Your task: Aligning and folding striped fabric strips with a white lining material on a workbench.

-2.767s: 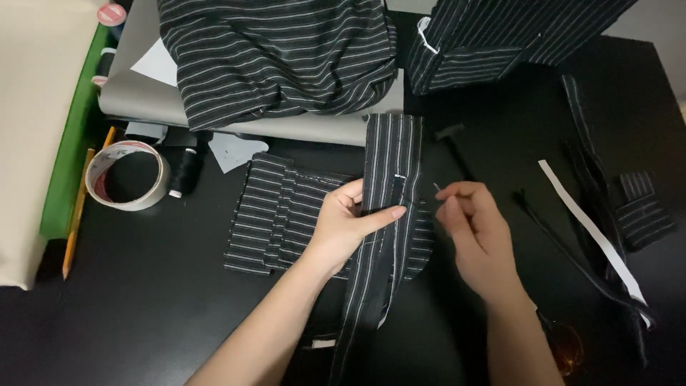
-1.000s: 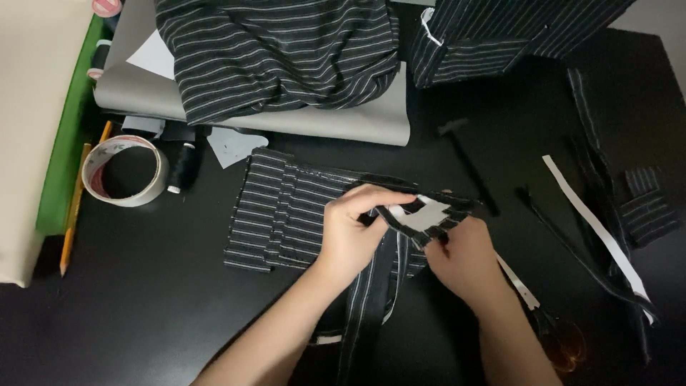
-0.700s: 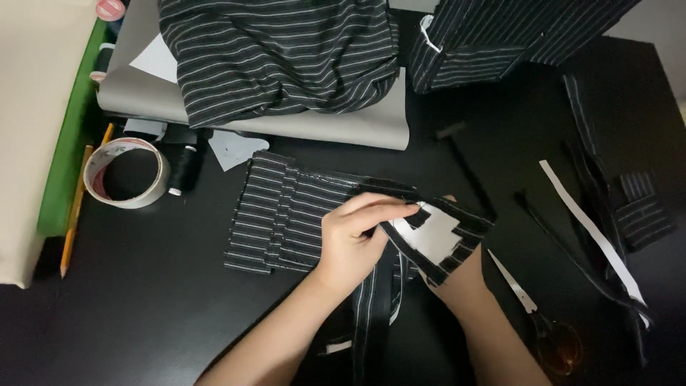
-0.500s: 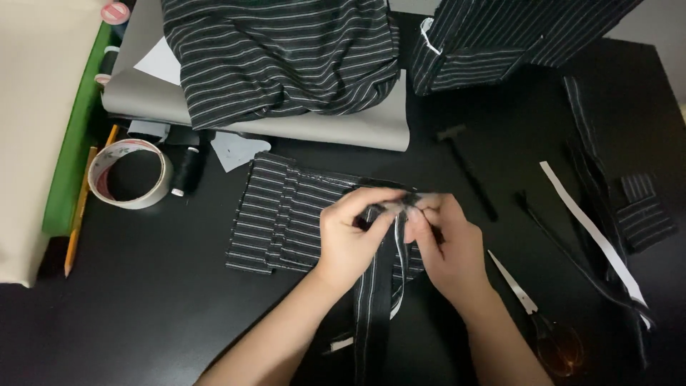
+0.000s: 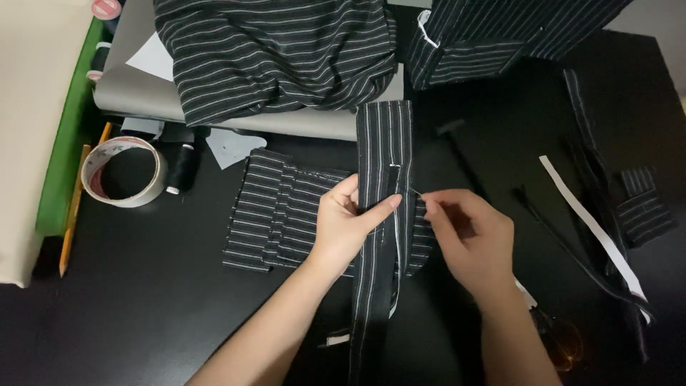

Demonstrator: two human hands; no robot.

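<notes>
- My left hand [image 5: 346, 225] is pressed down on the long striped strip [image 5: 382, 214], thumb and forefinger flat across it and pinning it to the black table [image 5: 143, 307]; nothing is closed inside the hand, it only presses.
- My right hand [image 5: 468, 239] sits just at 3 o'clock of the strip, thumb and forefinger pinched together on something very thin that reaches toward the strip's edge. I think it is a thread or a pin, but it is too fine to tell which.
- The strip runs from 12 to 6 o'clock between my hands, lying over the flat striped piece [image 5: 286, 214] at 9 o'clock of my left hand.
- If I pull too hard with the right, the strip could slide under my left fingers and the stripes would go out of line with the piece beneath.
- If that thin thing is sharp, my left forefinger tip lies right in its path and could get pricked.
- A loose pinch could drop it onto the black table, where I judge it would be hard to find.
- Further out: a tape roll [image 5: 121, 171] and a black thread spool [image 5: 182, 166] at 10 o'clock, a heap of striped cloth [image 5: 279, 57] at 12 o'clock, a white strip [image 5: 593, 229] at 3 o'clock. A sweeping elbow could drag those scraps.
</notes>
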